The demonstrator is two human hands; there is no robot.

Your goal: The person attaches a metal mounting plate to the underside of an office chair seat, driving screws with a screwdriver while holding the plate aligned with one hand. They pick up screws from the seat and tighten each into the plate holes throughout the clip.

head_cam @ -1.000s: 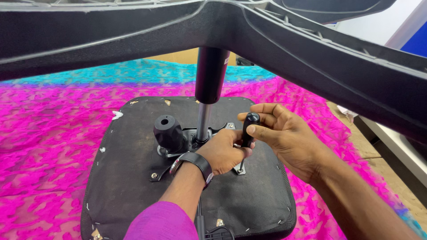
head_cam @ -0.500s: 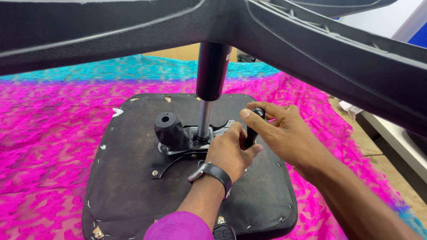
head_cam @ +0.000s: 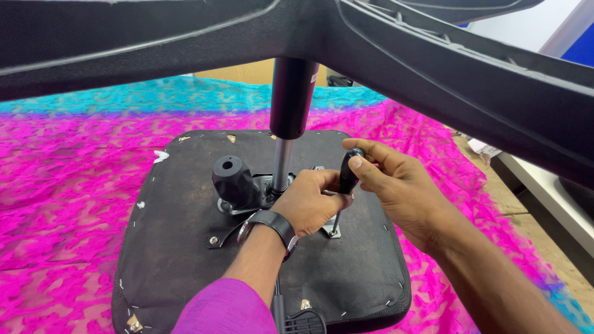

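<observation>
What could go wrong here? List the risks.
The screwdriver stands slightly tilted on the screw in the metal bracket, so it might slip and gouge the black seat underside. The left hand sits close beside the shaft, so a slip could jab it. The chair base hangs overhead.

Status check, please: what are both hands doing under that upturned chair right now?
Right hand shut on screwdriver, tip at the metal bracket. Left hand steadying the shaft. Chair seat upside down on pink cloth; chair base overhead, crowding the view.
</observation>
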